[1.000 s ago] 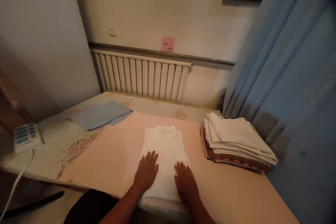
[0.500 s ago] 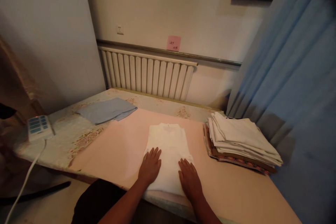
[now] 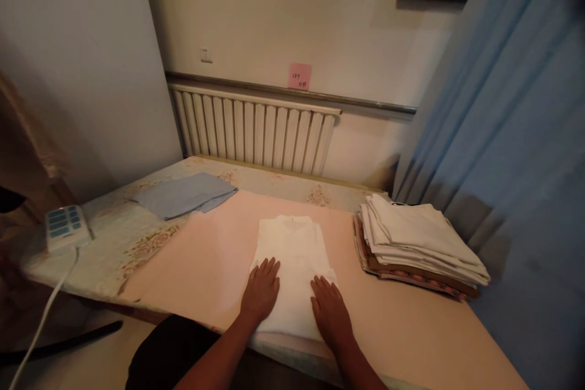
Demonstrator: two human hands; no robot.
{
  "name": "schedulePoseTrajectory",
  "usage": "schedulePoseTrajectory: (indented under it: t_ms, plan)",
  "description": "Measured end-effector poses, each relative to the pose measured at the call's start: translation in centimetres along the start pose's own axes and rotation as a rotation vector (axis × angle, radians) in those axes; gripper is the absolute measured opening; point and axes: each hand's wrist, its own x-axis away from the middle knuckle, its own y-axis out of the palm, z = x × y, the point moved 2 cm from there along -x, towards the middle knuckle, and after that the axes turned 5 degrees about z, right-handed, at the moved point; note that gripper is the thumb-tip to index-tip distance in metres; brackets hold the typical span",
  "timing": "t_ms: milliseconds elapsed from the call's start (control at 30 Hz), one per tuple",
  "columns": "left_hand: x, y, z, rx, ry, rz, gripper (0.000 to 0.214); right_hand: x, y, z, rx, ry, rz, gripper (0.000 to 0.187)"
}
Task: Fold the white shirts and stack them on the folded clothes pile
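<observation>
A white shirt (image 3: pixel 292 256), folded into a narrow upright rectangle, lies on the pink cloth (image 3: pixel 196 256) with its collar toward the wall. My left hand (image 3: pixel 261 289) rests flat on the shirt's left side, fingers stretched out. On its right side lies my right hand (image 3: pixel 329 308), also flat and open with the fingers pointing away from me. Neither hand grips anything. The shirt's lower edge sits close to the table's front edge, between my wrists.
To the right stands a stack of folded clothes (image 3: pixel 418 244), beside a blue curtain (image 3: pixel 503 164). A folded grey-blue garment (image 3: pixel 187 194) lies at the back left. A white power strip (image 3: pixel 66 228) with a cord sits at the left edge. Behind the table is a radiator (image 3: pixel 256 128).
The view has shifted very slightly. Both hands stay flat on the white shirt, and nothing else has visibly moved.
</observation>
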Motion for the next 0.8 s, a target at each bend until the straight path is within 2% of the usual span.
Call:
schedulePoseTrajectory:
  t_ms: [167,433,800]
  plan:
    - [-0.05,-0.04,-0.03,-0.013,0.008,-0.006,0.048,0.02,0.20,0.06,0.016,-0.003,-0.011,0.042]
    - [-0.07,-0.12,0.00,-0.007,0.010,0.017,0.047,0.04,0.30,0.14,0.003,-0.014,0.040,0.042]
    - [-0.04,0.27,-0.16,0.013,0.024,0.046,0.047,-0.17,-0.05,0.08,-0.006,0.003,0.001,0.043]
